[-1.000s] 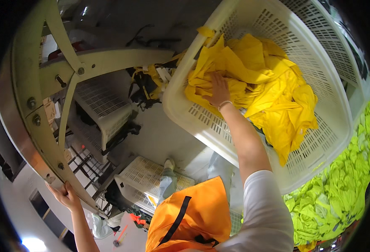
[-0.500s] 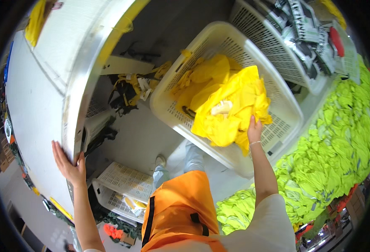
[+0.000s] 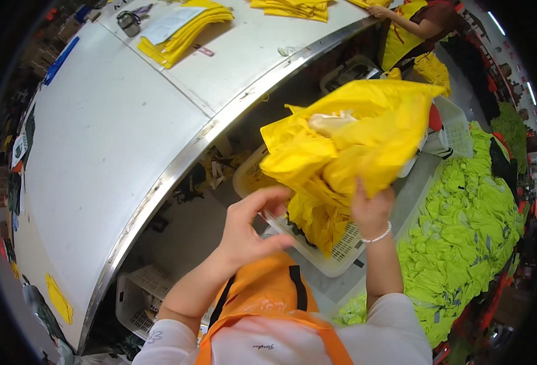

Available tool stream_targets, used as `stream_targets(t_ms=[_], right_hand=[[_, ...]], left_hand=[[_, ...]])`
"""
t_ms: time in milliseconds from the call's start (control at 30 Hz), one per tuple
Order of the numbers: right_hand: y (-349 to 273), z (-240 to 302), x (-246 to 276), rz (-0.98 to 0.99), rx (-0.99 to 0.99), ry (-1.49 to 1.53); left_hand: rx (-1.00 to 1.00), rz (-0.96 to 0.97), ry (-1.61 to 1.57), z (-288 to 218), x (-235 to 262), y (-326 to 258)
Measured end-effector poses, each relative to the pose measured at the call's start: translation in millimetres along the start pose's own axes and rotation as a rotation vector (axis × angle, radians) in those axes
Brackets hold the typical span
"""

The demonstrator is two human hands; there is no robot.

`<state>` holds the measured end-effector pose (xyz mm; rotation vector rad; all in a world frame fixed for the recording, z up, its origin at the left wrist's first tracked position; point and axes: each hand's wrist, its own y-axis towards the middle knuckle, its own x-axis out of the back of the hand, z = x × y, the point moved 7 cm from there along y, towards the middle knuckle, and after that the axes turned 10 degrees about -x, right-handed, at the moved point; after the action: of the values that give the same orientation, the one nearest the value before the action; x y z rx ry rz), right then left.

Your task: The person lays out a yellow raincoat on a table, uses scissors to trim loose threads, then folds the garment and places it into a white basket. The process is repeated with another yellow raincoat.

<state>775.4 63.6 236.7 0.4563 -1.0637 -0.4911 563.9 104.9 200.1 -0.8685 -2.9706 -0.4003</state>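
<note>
A bundled yellow garment (image 3: 366, 146), thin and crumpled, hangs raised in front of me, with a whitish patch in its folds. My right hand (image 3: 373, 210) is closed on its lower edge. Just to the left of the cloth, my left hand (image 3: 250, 222) is open, thumb and fingers spread apart; it holds nothing. Beneath both hands, the white plastic basket (image 3: 332, 265) is partly covered by the garment. More yellow cloth (image 3: 323, 225) shows below the bundle, inside the basket.
A white metal-edged table (image 3: 116, 128) curves along the left, bearing a stack of yellow pieces (image 3: 186, 30). At the right lies a large heap of lime-green garments (image 3: 457, 243). Another person's hand (image 3: 379, 11) rests at the table's far edge. A second basket (image 3: 137, 298) stands lower left.
My right hand has lifted the yellow garment up out of the basket. My left hand has left the table edge and come over beside the cloth. My view has shifted toward the tabletop.
</note>
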Motion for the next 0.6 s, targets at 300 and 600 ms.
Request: stream_targets(t_ms=[300, 600], right_hand=[[-99.1, 268.6, -76.2, 0.928, 0.130, 0.381], [33.8, 309.7, -99.7, 0.686, 0.448, 0.732]], left_hand=[[0.112, -0.233, 0.189, -70.0, 122.9, -82.8], [-0.651, -0.064, -0.074, -232.9, 155.4, -206.8]])
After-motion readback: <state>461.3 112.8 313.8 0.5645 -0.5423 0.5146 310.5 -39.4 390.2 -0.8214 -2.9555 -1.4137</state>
